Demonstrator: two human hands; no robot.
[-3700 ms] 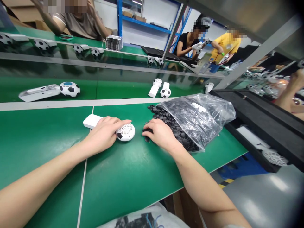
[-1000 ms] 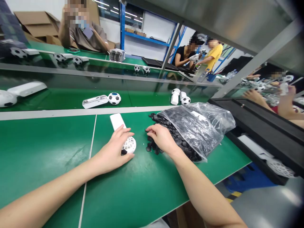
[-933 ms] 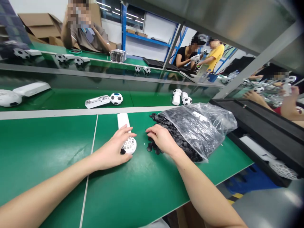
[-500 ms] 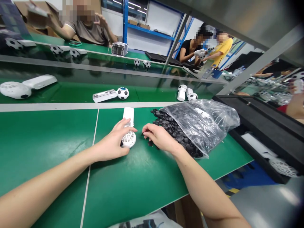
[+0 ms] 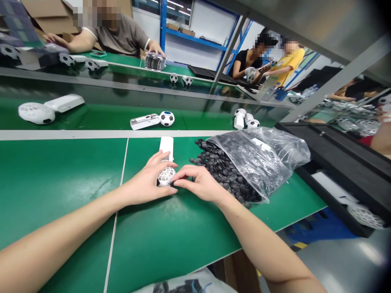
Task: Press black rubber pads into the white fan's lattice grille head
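Beside the right hand (image 5: 200, 184), a plastic bag (image 5: 262, 160) spills black discs (image 5: 214, 160).

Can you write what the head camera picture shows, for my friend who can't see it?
Two bare hands work at a green bench: the left hand holds a white lattice ball on a white handle, and the right hand reaches beside it. Small black discs pour from a clear plastic bag.

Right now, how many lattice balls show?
3 lattice balls: one at the left hand, one far left on the back belt, one in the black tray; more may hide.
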